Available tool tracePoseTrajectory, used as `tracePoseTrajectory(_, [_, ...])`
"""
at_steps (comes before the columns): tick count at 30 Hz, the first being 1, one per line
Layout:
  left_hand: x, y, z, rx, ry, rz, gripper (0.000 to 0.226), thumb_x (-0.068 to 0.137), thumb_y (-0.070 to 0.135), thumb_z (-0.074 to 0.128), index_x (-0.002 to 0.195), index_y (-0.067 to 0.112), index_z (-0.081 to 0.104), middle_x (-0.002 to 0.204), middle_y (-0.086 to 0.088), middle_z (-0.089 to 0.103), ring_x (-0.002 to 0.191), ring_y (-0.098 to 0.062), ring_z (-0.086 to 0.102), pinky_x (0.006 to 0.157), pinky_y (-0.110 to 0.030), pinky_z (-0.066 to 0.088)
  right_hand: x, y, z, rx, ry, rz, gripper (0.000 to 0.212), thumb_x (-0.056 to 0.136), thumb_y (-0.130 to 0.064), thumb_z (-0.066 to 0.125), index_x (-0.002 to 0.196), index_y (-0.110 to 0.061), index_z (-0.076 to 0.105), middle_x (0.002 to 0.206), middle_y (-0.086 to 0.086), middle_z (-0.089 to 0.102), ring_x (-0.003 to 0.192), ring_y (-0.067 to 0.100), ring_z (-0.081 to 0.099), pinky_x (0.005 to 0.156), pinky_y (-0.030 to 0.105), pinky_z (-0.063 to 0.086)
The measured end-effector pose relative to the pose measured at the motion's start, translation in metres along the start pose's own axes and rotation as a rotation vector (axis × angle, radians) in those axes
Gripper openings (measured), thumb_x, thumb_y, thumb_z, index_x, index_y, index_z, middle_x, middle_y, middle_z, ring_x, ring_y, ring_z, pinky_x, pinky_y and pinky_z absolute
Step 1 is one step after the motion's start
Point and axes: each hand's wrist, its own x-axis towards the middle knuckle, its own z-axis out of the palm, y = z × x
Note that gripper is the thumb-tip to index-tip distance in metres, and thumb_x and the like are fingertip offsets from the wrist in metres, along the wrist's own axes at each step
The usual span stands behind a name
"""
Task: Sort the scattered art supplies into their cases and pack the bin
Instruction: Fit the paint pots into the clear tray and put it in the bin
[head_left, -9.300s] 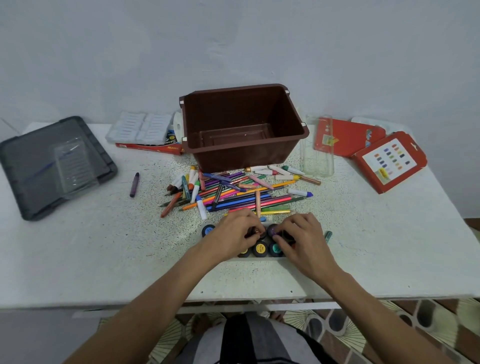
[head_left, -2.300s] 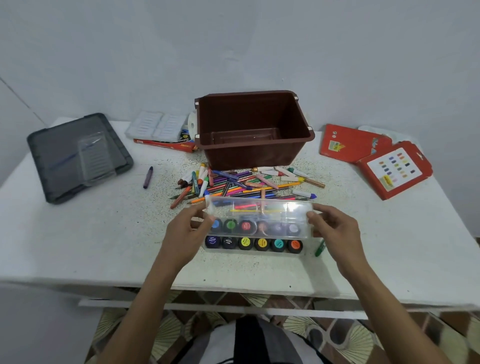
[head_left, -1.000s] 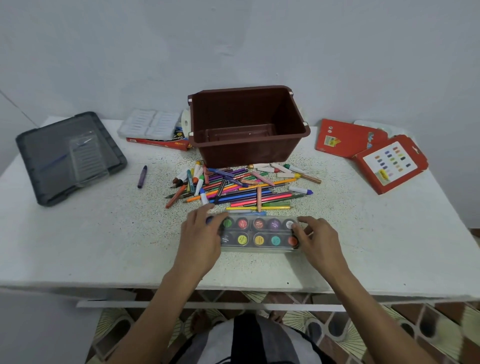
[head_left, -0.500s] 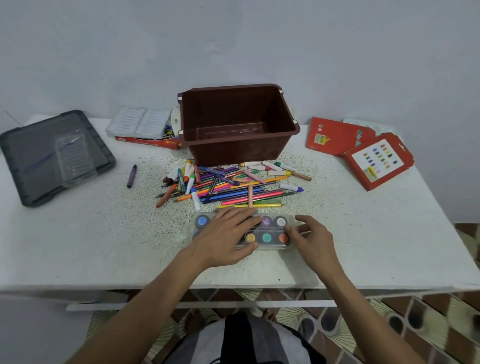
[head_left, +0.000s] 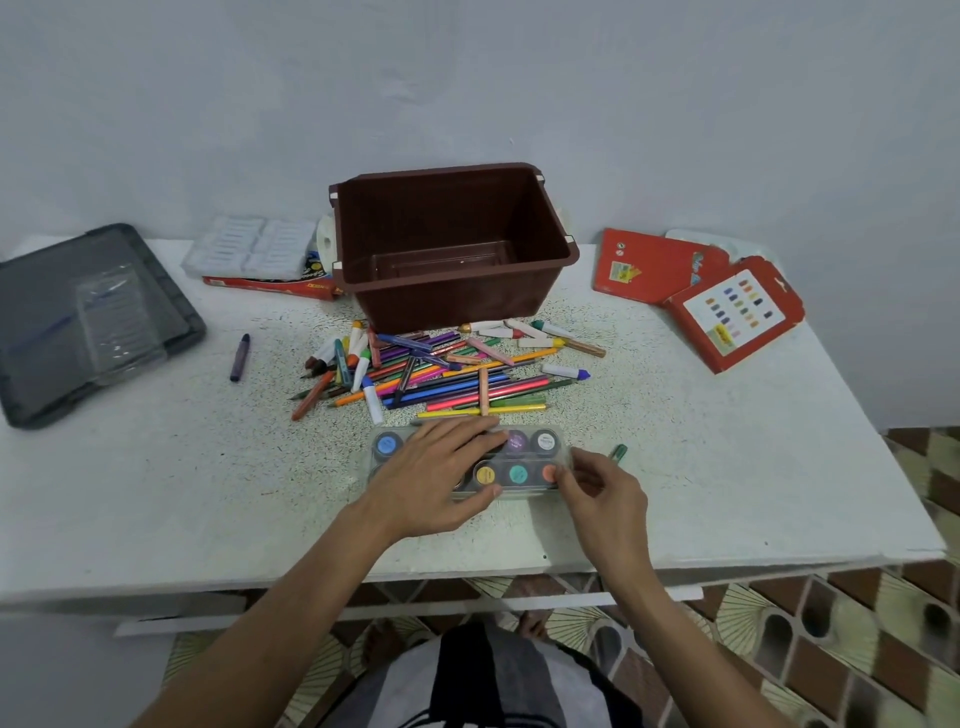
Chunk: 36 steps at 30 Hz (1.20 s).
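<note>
A clear paint case (head_left: 524, 460) with two rows of coloured paint pots lies on the white table (head_left: 156, 493) near its front edge, its lid on. My left hand (head_left: 436, 475) lies flat on the left half of the lid, fingers spread, hiding several pots. My right hand (head_left: 605, 486) pinches the case's right end with its fingertips. Just behind the case is a loose pile of coloured pencils, markers and crayons (head_left: 441, 371). The brown bin (head_left: 563, 254) stands behind the pile and looks empty inside.
A purple crayon (head_left: 240, 357) lies alone at left. A grey lid (head_left: 36, 332) with a clear insert (head_left: 117, 317) sits at far left. A clear tray on a red box (head_left: 254, 249) is back left. Two red boxes (head_left: 732, 314) lie at right. A green marker (head_left: 618, 452) lies beside my right hand.
The clear lid, held over the pots with both hands earlier, now sits on the case. My left hand has slid onto the lid's middle; my right hand stays at the right end.
</note>
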Motion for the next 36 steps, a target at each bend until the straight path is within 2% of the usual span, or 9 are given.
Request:
tracePoseTrajectory(4, [0.001, 0.0, 0.001, -0.015, 0.005, -0.007, 0.063, 0.094, 0.061, 0.042, 0.149, 0.029, 0.038, 0.155, 0.012, 0.034, 0.141, -0.007, 0.029, 0.113, -0.024, 0.01, -0.003, -0.003, 0.004, -0.096, 0.019, -0.064, 0.019, 0.092, -0.021, 0.067, 0.108, -0.012, 0.073, 0.097, 0.0, 0.071, 0.084, -0.001, 0.062, 0.069, 0.005, 0.044])
tracePoseTrajectory(9, [0.002, -0.001, 0.002, -0.013, 0.026, 0.013, 0.063, 0.094, 0.06, 0.043, 0.148, 0.029, 0.038, 0.154, 0.012, 0.034, 0.14, -0.006, 0.03, 0.113, -0.023, 0.011, 0.0, -0.008, -0.004, -0.268, -0.027, -0.194, 0.015, 0.094, -0.012, 0.059, 0.088, -0.012, 0.073, 0.079, 0.001, 0.065, 0.069, -0.001, 0.054, 0.059, 0.013, 0.038])
tracePoseTrajectory(14, [-0.002, 0.004, 0.006, 0.015, 0.141, 0.045, 0.057, 0.092, 0.053, 0.051, 0.14, 0.022, 0.053, 0.148, 0.006, 0.047, 0.136, -0.011, 0.041, 0.114, -0.029, 0.023, 0.018, -0.014, -0.023, -0.268, -0.154, -0.096, 0.021, 0.094, -0.007, 0.057, 0.105, -0.011, 0.075, 0.089, -0.005, 0.07, 0.078, 0.001, 0.061, 0.063, 0.002, 0.04])
tracePoseTrajectory(17, [-0.005, 0.007, 0.008, -0.003, 0.347, 0.018, 0.035, 0.091, 0.037, 0.057, 0.118, 0.017, 0.068, 0.124, 0.003, 0.062, 0.114, -0.015, 0.055, 0.098, -0.033, 0.04, 0.026, -0.019, -0.025, -0.291, -0.148, -0.101, 0.022, 0.096, -0.01, 0.056, 0.11, -0.01, 0.072, 0.1, 0.0, 0.072, 0.085, 0.01, 0.063, 0.069, 0.008, 0.042])
tracePoseTrajectory(20, [-0.01, 0.004, 0.007, -0.048, 0.468, -0.103, 0.023, 0.093, 0.026, 0.054, 0.103, 0.015, 0.072, 0.106, 0.005, 0.064, 0.098, -0.014, 0.057, 0.083, -0.037, 0.046, 0.027, -0.025, -0.022, -0.292, -0.135, -0.153, 0.026, 0.096, -0.014, 0.056, 0.119, -0.01, 0.068, 0.114, 0.005, 0.069, 0.089, 0.013, 0.062, 0.077, 0.024, 0.048])
tracePoseTrajectory(25, [-0.031, 0.0, 0.009, -0.005, 0.491, -0.242, 0.025, 0.091, 0.022, 0.055, 0.109, 0.018, 0.071, 0.116, 0.001, 0.061, 0.109, -0.021, 0.054, 0.092, -0.039, 0.043, 0.02, -0.031, -0.008, -0.512, -0.307, -0.452, 0.039, 0.094, -0.025, 0.062, 0.13, -0.012, 0.061, 0.134, 0.011, 0.059, 0.119, 0.028, 0.05, 0.099, 0.037, 0.04])
tracePoseTrajectory(30, [-0.053, -0.005, 0.0, -0.124, 0.513, -0.719, 0.055, 0.085, 0.04, 0.07, 0.132, 0.018, 0.052, 0.133, -0.007, 0.05, 0.12, -0.025, 0.046, 0.092, -0.043, 0.043, 0.019, -0.033, 0.013, -0.768, -0.461, -0.648, 0.056, 0.088, -0.057, 0.046, 0.133, -0.025, 0.057, 0.145, 0.013, 0.05, 0.129, 0.04, 0.046, 0.105, 0.057, 0.04])
tracePoseTrajectory(33, [-0.06, -0.007, -0.007, -0.358, 0.47, -0.948, 0.074, 0.078, 0.053, 0.074, 0.138, 0.022, 0.045, 0.127, -0.002, 0.052, 0.107, -0.017, 0.053, 0.082, -0.035, 0.05, 0.018, -0.033, 0.023, -0.869, -0.549, -0.631, 0.066, 0.087, -0.068, 0.035, 0.14, -0.033, 0.05, 0.152, 0.008, 0.042, 0.135, 0.042, 0.04, 0.108, 0.064, 0.029])
tracePoseTrajectory(36, [-0.064, -0.008, -0.012, -0.619, 0.461, -1.026, 0.059, 0.079, 0.054, 0.073, 0.128, 0.025, 0.056, 0.119, 0.003, 0.062, 0.093, -0.009, 0.06, 0.067, -0.018, 0.044, 0.02, -0.032, 0.027, -0.873, -0.558, -0.605, 0.065, 0.087, -0.069, 0.035, 0.143, -0.038, 0.046, 0.154, 0.006, 0.039, 0.139, 0.039, 0.035, 0.113, 0.061, 0.023])
